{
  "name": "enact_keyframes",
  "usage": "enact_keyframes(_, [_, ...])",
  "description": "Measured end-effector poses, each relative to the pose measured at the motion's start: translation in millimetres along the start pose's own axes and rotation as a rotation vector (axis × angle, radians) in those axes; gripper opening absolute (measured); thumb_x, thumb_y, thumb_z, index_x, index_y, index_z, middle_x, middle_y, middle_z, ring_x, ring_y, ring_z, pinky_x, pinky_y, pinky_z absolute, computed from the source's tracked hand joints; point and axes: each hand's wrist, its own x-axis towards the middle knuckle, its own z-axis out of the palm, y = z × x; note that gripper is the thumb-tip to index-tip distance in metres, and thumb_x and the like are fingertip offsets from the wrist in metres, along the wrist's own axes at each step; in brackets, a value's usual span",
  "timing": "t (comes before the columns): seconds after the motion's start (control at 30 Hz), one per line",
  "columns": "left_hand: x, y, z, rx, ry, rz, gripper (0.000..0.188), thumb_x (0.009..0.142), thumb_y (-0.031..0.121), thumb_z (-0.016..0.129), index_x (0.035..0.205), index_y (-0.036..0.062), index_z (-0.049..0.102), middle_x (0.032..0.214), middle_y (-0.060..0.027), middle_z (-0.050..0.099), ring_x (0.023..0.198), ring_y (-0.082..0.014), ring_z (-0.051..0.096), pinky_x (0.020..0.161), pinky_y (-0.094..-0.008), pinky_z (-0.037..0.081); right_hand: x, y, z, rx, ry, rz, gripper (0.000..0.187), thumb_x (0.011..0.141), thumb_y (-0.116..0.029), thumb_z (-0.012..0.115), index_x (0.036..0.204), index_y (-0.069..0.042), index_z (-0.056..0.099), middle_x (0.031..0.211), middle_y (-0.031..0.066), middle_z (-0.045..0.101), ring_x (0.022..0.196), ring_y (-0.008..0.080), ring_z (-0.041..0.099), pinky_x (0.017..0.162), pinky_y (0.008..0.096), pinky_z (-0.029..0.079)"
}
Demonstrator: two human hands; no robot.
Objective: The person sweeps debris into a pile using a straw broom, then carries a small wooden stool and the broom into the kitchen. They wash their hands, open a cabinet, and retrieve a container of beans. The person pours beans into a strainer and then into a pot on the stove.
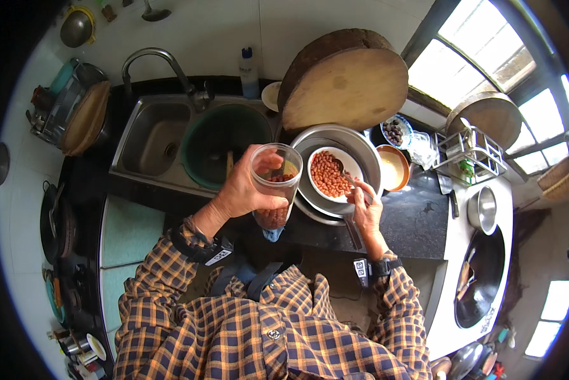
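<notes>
My left hand (237,190) is wrapped round a clear plastic jar (277,193), its open mouth facing up and reddish-brown peanuts inside. Just right of the jar, a white bowl (356,163) holds more reddish-brown peanuts (327,176). This bowl sits within nested metal basins (374,152) on the dark counter. My right hand (368,215) is closed on a spoon (347,177), whose head rests among the peanuts in the bowl. Part of the spoon's handle is hidden by my fingers.
Left of the basins is a steel sink (146,142) with a green basin (193,152). A thick round chopping board (354,88) leans behind. To the right stand an orange-rimmed bowl (395,168), a small bowl of dark pieces (396,131), a wire rack (471,152) and a wok (484,272).
</notes>
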Motion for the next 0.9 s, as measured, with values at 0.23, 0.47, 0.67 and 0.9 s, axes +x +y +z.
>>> enact_keyframes(0.23, [1.7, -0.7, 4.8, 0.168, -0.021, 0.009, 0.089, 0.058, 0.012, 0.090, 0.134, 0.0062, 0.043, 0.121, -0.0070, 0.056, 0.118, -0.0197, 0.054, 0.106, -0.0368, 0.042, -8.9, -7.6, -5.5, 0.558, 0.076, 0.350, 0.030, 0.100, -0.018, 0.057, 0.118, 0.007, 0.059, 0.098, 0.0198, 0.069, 0.084, 0.0280, 0.072, 0.072, 0.0350, 0.062])
enact_keyframes(0.47, [7.9, -3.6, 22.9, 0.392, -0.036, 0.059, 0.087, 0.055, 0.023, 0.089, 0.127, 0.0058, 0.044, 0.110, -0.0159, 0.061, 0.100, -0.0302, 0.065, 0.088, -0.0394, 0.053, -21.3, -35.6, -23.6, 0.549, 0.150, 0.303, 0.028, 0.100, -0.015, 0.058, 0.118, 0.007, 0.057, 0.098, 0.0207, 0.068, 0.084, 0.0282, 0.072, 0.075, 0.0377, 0.063])
enact_keyframes(0.67, [16.6, -0.8, 36.1, 0.478, -0.111, -0.011, 0.083, 0.054, 0.025, 0.086, 0.123, 0.0035, 0.043, 0.111, -0.0205, 0.062, 0.104, -0.0367, 0.064, 0.091, -0.0430, 0.051, -41.9, -104.6, -33.4, 0.520, 0.127, 0.150, 0.030, 0.101, -0.016, 0.056, 0.121, 0.007, 0.056, 0.098, 0.0203, 0.068, 0.083, 0.0263, 0.072, 0.076, 0.0361, 0.062])
enact_keyframes(0.9, [26.4, 1.7, 46.8, 0.373, -0.091, 0.020, 0.083, 0.054, 0.022, 0.088, 0.122, 0.0022, 0.045, 0.110, -0.0176, 0.062, 0.104, -0.0291, 0.064, 0.092, -0.0398, 0.051, -111.7, -175.4, -1.8, 0.267, -0.086, -0.155, 0.025, 0.100, -0.004, 0.053, 0.123, 0.006, 0.057, 0.103, 0.0176, 0.067, 0.088, 0.0247, 0.070, 0.080, 0.0337, 0.058])
